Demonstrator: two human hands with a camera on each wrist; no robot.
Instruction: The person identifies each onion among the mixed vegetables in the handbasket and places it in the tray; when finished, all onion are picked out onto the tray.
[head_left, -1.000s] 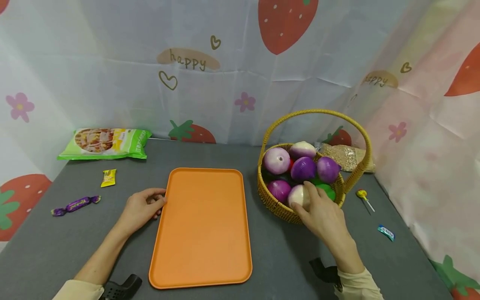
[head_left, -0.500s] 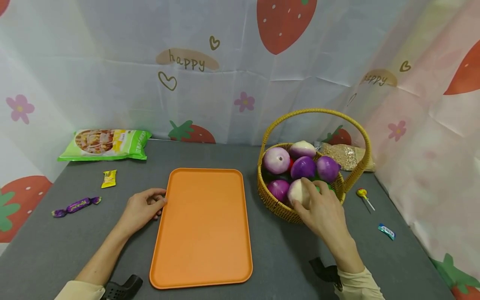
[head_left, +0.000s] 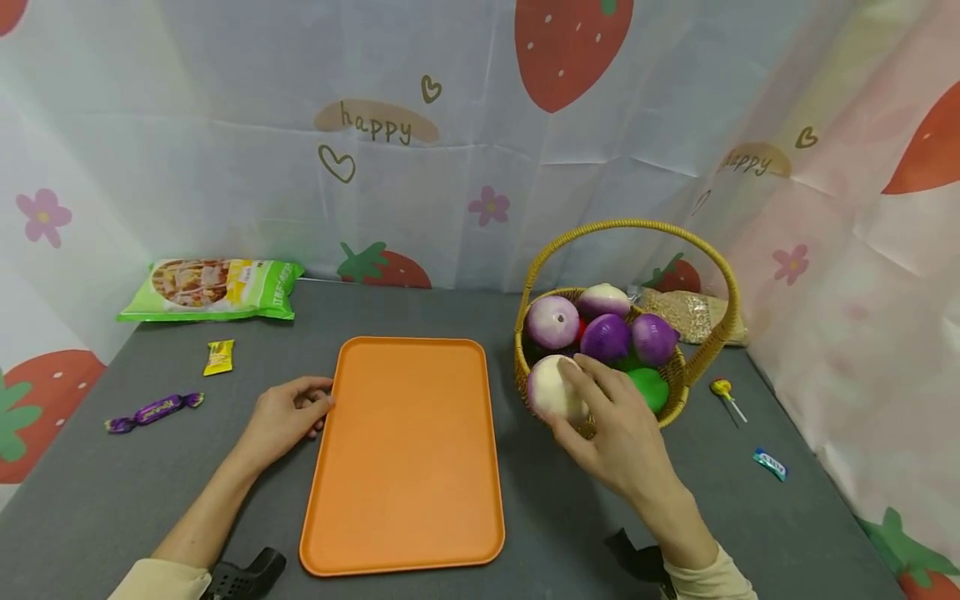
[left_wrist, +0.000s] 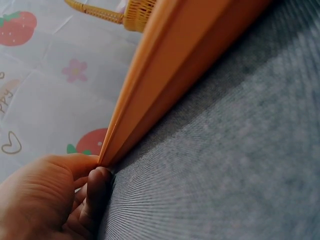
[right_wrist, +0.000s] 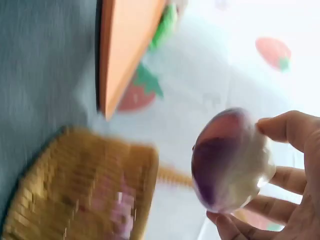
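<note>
My right hand [head_left: 618, 429] grips a white-and-purple onion [head_left: 553, 390] by its pale side, with fingers and thumb spread round it. In the right wrist view the onion [right_wrist: 227, 160] hangs clear of the yellow wicker basket [right_wrist: 85, 185]. Several more purple and white onions, a green item [head_left: 649, 388] and a bit of something red lie in the basket [head_left: 678, 400]. At the left edge of the orange tray [head_left: 405, 458], my left hand [head_left: 288, 417] pinches the rim between thumb and finger. The left wrist view shows those fingertips [left_wrist: 100, 175] right at the tray's edge.
On the left lie a green food bag [head_left: 213, 288], a yellow-wrapped sweet [head_left: 218, 357] and a purple-wrapped candy [head_left: 155, 412]. To the right are a lollipop [head_left: 722, 390], a small blue packet [head_left: 770, 463] and a bag of grains [head_left: 682, 312]. The basket's tall handle [head_left: 633, 223] arches above it.
The right hand has lifted the onion off the basket's front and carried it left, over the rim. More of the green item now shows. The left hand stays at the tray.
</note>
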